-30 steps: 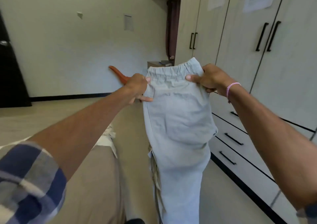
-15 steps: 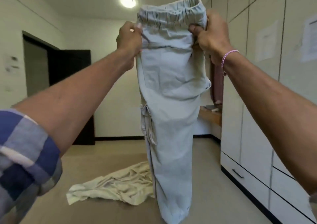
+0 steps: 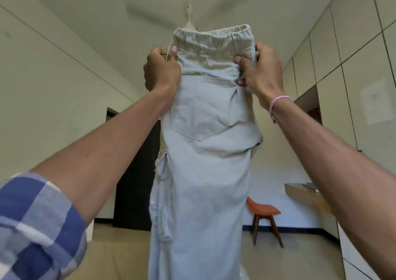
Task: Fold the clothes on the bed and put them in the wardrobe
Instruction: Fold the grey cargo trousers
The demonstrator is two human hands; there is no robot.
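While the pale grey trousers (image 3: 205, 151) are held up high in the middle of the frame, little of the task can be counted as done. The elastic waistband (image 3: 214, 37) is at the top, close under the ceiling fan (image 3: 189, 16), and the legs hang straight down past the lower edge of the picture.

The left side of the waist is gripped by the left hand (image 3: 161, 69), its fingers curled tightly into the cloth. The right side is gripped by the right hand (image 3: 261, 74), with the thumb pressed on the near face just below the waistband. A pink bracelet (image 3: 276, 102) is worn on that wrist.

Only one back pocket (image 3: 199, 112) is shown and the hanging cloth is narrow, so the garment is judged to be doubled lengthwise already, one leg laid on the other. The crosswise folds are judged not yet made.

The wardrobe (image 3: 353, 65) is seen along the right of the frame with its doors closed, so nothing is being stowed at this point. Left to do, it is judged: the trousers folded down to a compact size, a door opened, and the garment placed inside. No other clothes are shown, and how many remain cannot be told. An orange chair (image 3: 264, 213) stands at the lower right, behind the trousers.
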